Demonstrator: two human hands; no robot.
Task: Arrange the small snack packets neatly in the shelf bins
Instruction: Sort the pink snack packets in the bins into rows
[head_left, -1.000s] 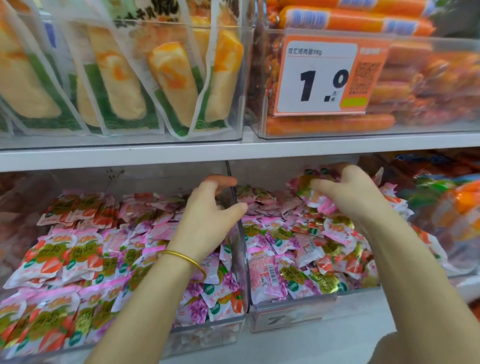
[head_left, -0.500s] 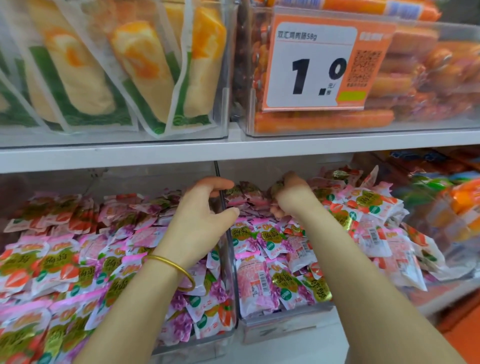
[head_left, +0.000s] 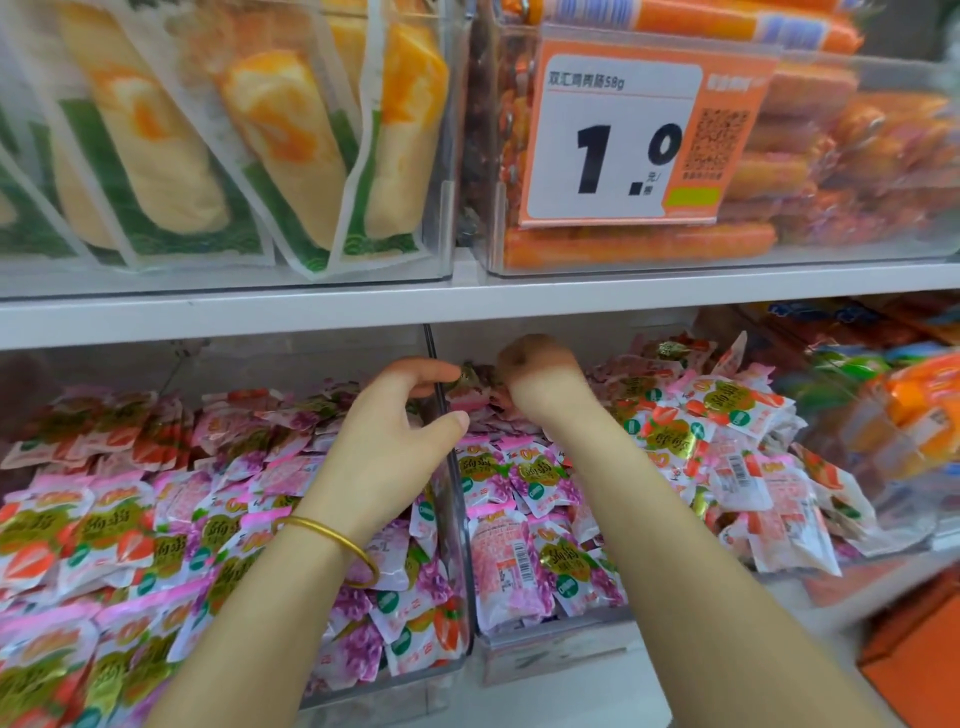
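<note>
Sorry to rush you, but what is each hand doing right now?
Left hand: open, fingers loosely curved, holding nothing.
Right hand: fingers curled into the snack packets; grip cannot be told.

Head-worn camera, close against the shelf front.
One wide-angle view looks forward and slightly down from the person's head, facing the white shelf board (head_left: 208, 317), which crosses the frame just above mid-height. It sits near enough that the upper bins (head_left: 442, 208) and lower bins (head_left: 460, 571) fill the frame to every edge. The left forearm (head_left: 249, 613) and right forearm (head_left: 675, 545) enter from the bottom edge. The right edge blurs.
</note>
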